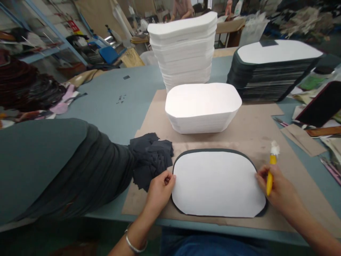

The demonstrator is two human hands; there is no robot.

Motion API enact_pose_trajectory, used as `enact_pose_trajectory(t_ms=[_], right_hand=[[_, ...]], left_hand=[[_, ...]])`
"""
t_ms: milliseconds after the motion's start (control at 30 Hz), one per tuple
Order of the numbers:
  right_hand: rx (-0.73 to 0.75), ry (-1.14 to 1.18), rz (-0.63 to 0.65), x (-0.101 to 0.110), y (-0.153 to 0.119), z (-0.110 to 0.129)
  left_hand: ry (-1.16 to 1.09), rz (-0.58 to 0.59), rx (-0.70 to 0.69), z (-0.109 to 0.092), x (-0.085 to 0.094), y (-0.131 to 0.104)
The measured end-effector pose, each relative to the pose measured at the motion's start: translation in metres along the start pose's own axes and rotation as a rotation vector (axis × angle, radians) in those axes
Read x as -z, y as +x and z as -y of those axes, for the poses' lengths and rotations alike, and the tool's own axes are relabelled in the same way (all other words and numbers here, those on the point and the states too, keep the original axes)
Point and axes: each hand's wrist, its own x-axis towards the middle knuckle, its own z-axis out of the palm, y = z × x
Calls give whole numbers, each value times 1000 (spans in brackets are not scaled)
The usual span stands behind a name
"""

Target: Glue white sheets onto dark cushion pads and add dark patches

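A white rounded panel [215, 183] lies on a slightly larger dark fabric piece [210, 150], whose dark rim shows along the top, the sides and the lower right corner. My left hand [160, 187] is closed at the left edge of the white panel, thumb and fingers pinched on it. At the opposite edge, my right hand [277, 185] touches the panel with its fingertips. That same hand holds a brush by its yellow handle [270, 182], with the whitish bristles [275, 147] pointing away from me. Brown cardboard [266, 131] lies beneath.
Beyond the panel stand a low white stack [204, 101], a tall white stack [185, 53] and a dark stack [266, 78]. Dark fabric pieces [45, 160] are piled at left, beside small dark scraps [151, 160]. A phone [321, 103] leans at right. Another person [182, 9] is at the back.
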Motion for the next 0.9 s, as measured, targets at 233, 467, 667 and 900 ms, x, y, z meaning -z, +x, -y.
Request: enact_pose_trajectory(t_ms=[233,467,667,900], right_hand=[[-32,-78,0,-2,0,0],[-77,-110,0,-2,-3,0],[-70,-97,-8,-1,0,7],[-39,-115,-6,1,1,15]], left_hand=[[102,9,11,13,-6,-3],[168,21,32,14,-7,-4],[194,21,26,14,-7,-3],[208,25,32,17,-7,-1]])
